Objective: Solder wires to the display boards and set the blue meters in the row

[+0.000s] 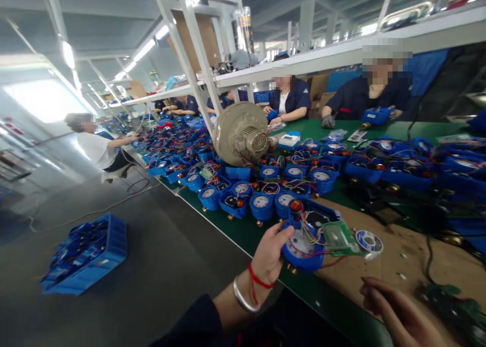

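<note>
Nearest you, your right hand (398, 311) is over the near side of the cardboard sheet (412, 243), thumb and forefinger drawn close together; you show no object in it, but blur means I cannot tell whether something small is pinched there. A blurred dark green clump (455, 306) lies by the cardboard sheet's near right part, close to that hand.

Your left hand (268, 251), with a red cord (260, 281) and a silver bangle (243, 297) at the wrist, grasps a blue meter (301, 245) by its rim, at the left edge of the cardboard sheet, dial up. Coloured wires run from the meter to a green circuit board (337, 238) over the cardboard sheet's left part. Just beside the board you have a round spool (369, 240).

Beyond the cardboard sheet, to its left, you face rows of blue meters (261, 201) on the green table, and behind them a beige blower (239, 129). Far left of the cardboard sheet, a blue crate (122, 240) stands on the floor. Across the table, beyond the cardboard sheet, a co-worker (370, 101) in dark clothing holds another blue meter (376, 116).
</note>
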Demonstrator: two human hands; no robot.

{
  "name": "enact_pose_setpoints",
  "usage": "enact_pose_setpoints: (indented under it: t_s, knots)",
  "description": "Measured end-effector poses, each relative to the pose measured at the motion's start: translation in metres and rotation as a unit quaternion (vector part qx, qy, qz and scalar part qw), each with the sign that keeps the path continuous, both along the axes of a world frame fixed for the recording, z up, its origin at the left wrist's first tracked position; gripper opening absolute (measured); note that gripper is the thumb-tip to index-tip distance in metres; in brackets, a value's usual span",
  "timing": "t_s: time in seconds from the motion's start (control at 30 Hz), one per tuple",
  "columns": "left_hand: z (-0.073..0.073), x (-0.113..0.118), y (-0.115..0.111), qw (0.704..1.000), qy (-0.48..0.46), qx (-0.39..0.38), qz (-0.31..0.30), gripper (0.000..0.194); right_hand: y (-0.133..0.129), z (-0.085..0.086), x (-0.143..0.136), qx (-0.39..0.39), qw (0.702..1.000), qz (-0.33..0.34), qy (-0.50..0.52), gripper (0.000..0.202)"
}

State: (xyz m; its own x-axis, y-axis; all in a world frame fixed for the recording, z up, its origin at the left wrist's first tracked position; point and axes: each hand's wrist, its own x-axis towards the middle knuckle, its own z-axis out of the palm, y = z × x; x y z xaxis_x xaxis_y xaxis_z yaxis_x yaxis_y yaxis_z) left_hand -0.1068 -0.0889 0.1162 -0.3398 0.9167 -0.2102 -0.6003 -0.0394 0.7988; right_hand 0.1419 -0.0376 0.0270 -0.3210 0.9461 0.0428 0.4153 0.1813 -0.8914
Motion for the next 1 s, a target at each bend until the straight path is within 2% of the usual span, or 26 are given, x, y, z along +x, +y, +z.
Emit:
enact_pose_setpoints:
  t_s: [0.1,0.17,0.27,0.37,0.53,0.67,0.8,0.9,1.0]
  knots:
    - [-0.003,-0.005,-0.027,0.998,-0.022,-0.066,0.002,0.035,-0.015,0.016,-0.028,-0.044,0.995,0.089,0.021,0.040]
    - [-0.007,-0.006,-0.039,0.993,-0.028,-0.113,0.003,0.037,-0.025,0.035,-0.047,-0.053,0.984,0.165,0.040,0.038]
    - [-0.014,-0.011,-0.043,0.983,-0.022,-0.180,0.020,0.047,-0.028,0.061,-0.066,-0.020,0.978,0.186,0.088,0.042]
    - [-0.018,-0.016,-0.030,0.979,-0.009,-0.204,0.014,0.047,-0.024,0.072,-0.072,-0.015,0.975,0.186,0.123,0.052]
    - [-0.014,-0.007,-0.021,0.984,-0.011,-0.176,-0.030,0.051,-0.030,0.062,-0.079,-0.038,0.977,0.151,0.148,0.067]
    - [-0.014,-0.007,-0.030,0.984,-0.026,-0.175,-0.006,0.055,-0.035,0.047,-0.087,-0.085,0.975,0.159,0.128,0.066]
    - [-0.022,-0.019,-0.038,0.984,-0.039,-0.176,0.000,0.052,-0.038,0.038,-0.098,-0.123,0.974,0.155,0.113,0.066]
    - [-0.028,-0.023,-0.037,0.988,-0.044,-0.148,-0.013,0.053,-0.037,0.030,-0.107,-0.166,0.972,0.128,0.109,0.067]
    - [-0.027,-0.017,-0.027,0.995,-0.042,-0.083,-0.037,0.057,-0.033,0.014,-0.104,-0.196,0.973,0.078,0.092,0.066]
